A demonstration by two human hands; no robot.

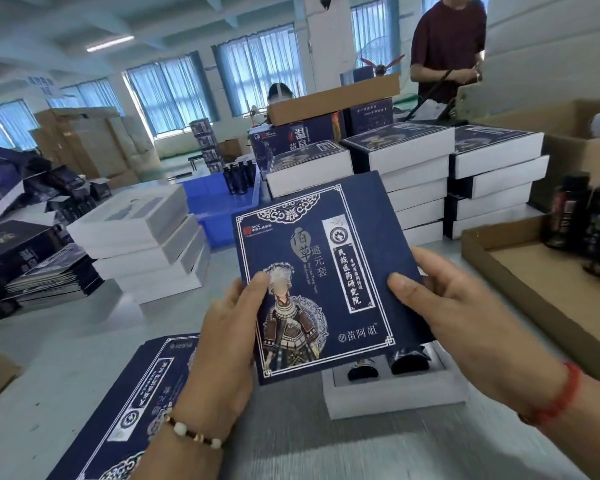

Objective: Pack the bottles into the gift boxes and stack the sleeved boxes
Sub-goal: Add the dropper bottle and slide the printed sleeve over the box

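Fingers of both hands were clamped on a dark blue printed cardboard sleeve (321, 289): the left hand (227, 336) pinched its lower left edge with the thumb on the printed face, and the right hand (454, 318) gripped its right edge the same way. The sleeve was held tilted above a white gift box (392, 393) on the grey table (84, 358). Two dark bottles (385, 365) already lay in the box's white insert, so packing of this box looked finished and the sleeving was the step in hand; whether the sleeve's mouth had yet met the box's far end was hidden behind the sleeve.

Behind stood three stacks of sleeved boxes (413, 174), evidence that much of the batch was done. Much was left, though: a stack of plain white unsleeved boxes (146, 244) waited at the left, more dark bottles (582, 216) stood in a brown cardboard tray (520, 271) at the right, and a flat blue sleeve (132, 410) lay beside the left wrist.
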